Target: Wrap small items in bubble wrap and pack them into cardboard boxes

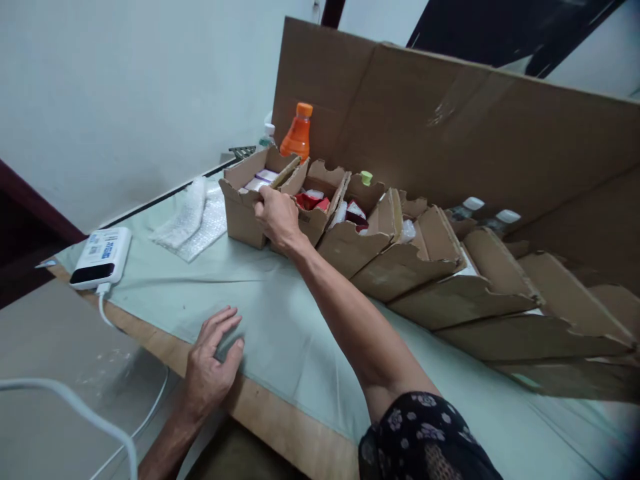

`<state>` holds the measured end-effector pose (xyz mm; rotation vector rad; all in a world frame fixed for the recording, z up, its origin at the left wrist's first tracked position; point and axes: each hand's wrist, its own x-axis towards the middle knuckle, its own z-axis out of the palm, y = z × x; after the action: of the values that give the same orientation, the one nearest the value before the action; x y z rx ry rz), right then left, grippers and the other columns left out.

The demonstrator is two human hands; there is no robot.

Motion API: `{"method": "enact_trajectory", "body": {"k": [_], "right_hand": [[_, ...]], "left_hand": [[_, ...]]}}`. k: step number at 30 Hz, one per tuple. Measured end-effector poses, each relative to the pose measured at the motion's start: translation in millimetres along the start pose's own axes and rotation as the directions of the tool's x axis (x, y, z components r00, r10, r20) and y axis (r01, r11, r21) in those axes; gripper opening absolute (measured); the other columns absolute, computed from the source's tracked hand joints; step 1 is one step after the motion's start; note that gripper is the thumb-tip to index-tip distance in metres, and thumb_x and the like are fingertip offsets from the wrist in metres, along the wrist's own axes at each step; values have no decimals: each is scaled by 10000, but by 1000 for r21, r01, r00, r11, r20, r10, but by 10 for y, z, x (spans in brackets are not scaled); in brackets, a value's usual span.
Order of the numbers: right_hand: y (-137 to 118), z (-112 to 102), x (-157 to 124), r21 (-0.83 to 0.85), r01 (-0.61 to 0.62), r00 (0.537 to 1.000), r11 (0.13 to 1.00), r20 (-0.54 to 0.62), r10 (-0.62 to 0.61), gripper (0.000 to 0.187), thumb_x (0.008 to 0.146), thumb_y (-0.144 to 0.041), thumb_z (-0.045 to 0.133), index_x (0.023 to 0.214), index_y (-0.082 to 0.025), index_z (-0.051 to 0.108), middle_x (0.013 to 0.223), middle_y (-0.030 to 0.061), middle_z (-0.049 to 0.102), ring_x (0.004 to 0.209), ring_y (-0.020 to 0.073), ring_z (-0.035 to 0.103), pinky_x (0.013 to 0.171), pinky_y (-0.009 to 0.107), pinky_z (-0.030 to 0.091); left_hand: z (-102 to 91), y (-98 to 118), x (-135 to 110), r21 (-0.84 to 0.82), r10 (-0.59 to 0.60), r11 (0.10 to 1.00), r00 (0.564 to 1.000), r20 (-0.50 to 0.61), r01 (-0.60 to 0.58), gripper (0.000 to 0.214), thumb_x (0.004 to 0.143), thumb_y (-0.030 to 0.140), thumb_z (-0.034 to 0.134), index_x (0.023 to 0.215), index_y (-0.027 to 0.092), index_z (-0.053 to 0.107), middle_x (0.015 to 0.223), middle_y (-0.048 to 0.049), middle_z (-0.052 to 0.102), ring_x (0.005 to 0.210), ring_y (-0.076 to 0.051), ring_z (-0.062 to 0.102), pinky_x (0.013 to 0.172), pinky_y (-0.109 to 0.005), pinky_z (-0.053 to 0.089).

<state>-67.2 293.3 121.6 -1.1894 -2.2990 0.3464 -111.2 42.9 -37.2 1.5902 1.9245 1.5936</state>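
Observation:
My right hand (278,215) reaches far forward to the leftmost cardboard box (245,210) in a row of open boxes, its fingers curled over the box's front rim beside the white packets (260,180) inside. My left hand (213,357) lies flat with fingers spread on the pale green cloth (280,320) near the table's front edge, holding nothing. The second box (315,200) holds red and white packets.
A row of open cardboard boxes (450,280) runs to the right against a tall cardboard sheet (450,127). An orange bottle (297,133) stands behind them. Bubble wrap (193,220) and a white power bank (101,257) with a cable (75,407) lie at left.

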Motion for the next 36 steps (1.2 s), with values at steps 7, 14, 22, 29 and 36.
{"method": "enact_trajectory", "body": {"k": [7, 14, 22, 29, 36], "right_hand": [[-168, -124, -1027, 64, 224, 974, 973, 4, -225, 170, 941, -188, 529, 893, -248, 681, 751, 13, 734, 707, 217, 688, 688, 293, 476], [351, -989, -2349, 344, 110, 994, 932, -53, -97, 175, 897, -166, 551, 901, -255, 702, 732, -14, 730, 632, 146, 677, 615, 244, 504], [1202, -1514, -3716, 397, -245, 927, 885, -173, 334, 564, 888, -372, 687, 1433, -327, 547, 1154, 123, 759, 978, 257, 767, 766, 358, 632], [1166, -1108, -3930, 262, -246, 938, 933, -177, 297, 459, 847, -522, 712, 1195, -225, 679, 1155, 152, 750, 1073, 345, 720, 882, 477, 620], [1524, -1147, -3747, 129, -411, 803, 902, -418, 426, 480, 918, -500, 560, 1250, -167, 658, 1144, 149, 766, 874, 286, 739, 780, 449, 603]], "left_hand": [[-19, -27, -85, -395, -316, 894, 921, -227, 210, 608, 927, 382, 630, 1491, 222, 468, 1561, -145, 487, 1471, -314, 455, 1221, -495, 380], [-268, 23, -22, -432, -259, 894, 922, -288, 116, 803, 861, 384, 710, 1572, 277, 352, 1628, -122, 390, 1520, -312, 369, 1250, -492, 314], [-90, 480, -464, -286, -370, 841, 874, 315, 459, 536, 819, 483, 723, 1267, 204, 626, 1205, -104, 728, 1210, -322, 658, 1004, -411, 545], [346, 776, -227, -340, -228, 881, 925, 305, 329, 479, 854, 330, 648, 1300, 180, 555, 1212, -104, 697, 1154, -262, 668, 983, -377, 539], [838, 845, 290, -298, -53, 938, 920, 388, 179, 693, 801, 268, 650, 1464, 174, 472, 1497, -170, 565, 1376, -306, 544, 1163, -502, 415]]}}
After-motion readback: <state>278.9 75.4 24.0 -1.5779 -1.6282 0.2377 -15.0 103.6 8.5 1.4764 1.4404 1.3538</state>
